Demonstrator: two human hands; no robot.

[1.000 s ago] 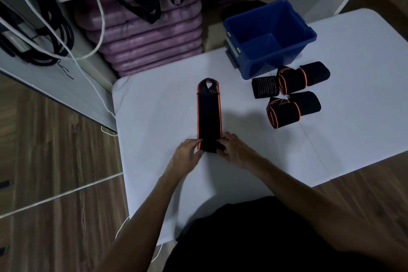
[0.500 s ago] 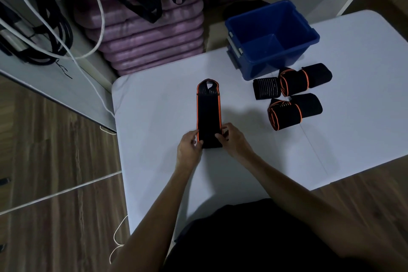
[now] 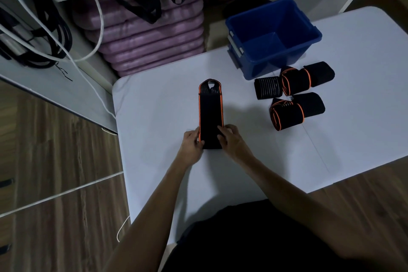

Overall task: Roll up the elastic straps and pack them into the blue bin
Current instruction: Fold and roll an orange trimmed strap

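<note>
My left hand sits at the left edge of the long flat black elastic strap with orange piping, fingers curled and pinching the rolled near end. Compared with a second ago, the roll has climbed: both hands have moved up the white table toward the strap's looped far end, and less flat strap lies ahead of them. So rolling is under way, roughly the near quarter wound, I judge; most of the length is yet to go.

My right hand mirrors the left on the strap's right edge, fingertips bent onto the top of the roll, thumb side tucked under; exact thumb contact I cannot tell, too dark.

Further right, three finished rolls lie together on the table: a small black ribbed roll, an upper black roll with orange trim touching it, and a lower black roll with orange trim just beside them. They haven't moved.

The blue plastic bin stands just behind those rolls at the table's far edge, and looks empty. No packing done yet. Risk: the roll skews if one hand leads.
</note>
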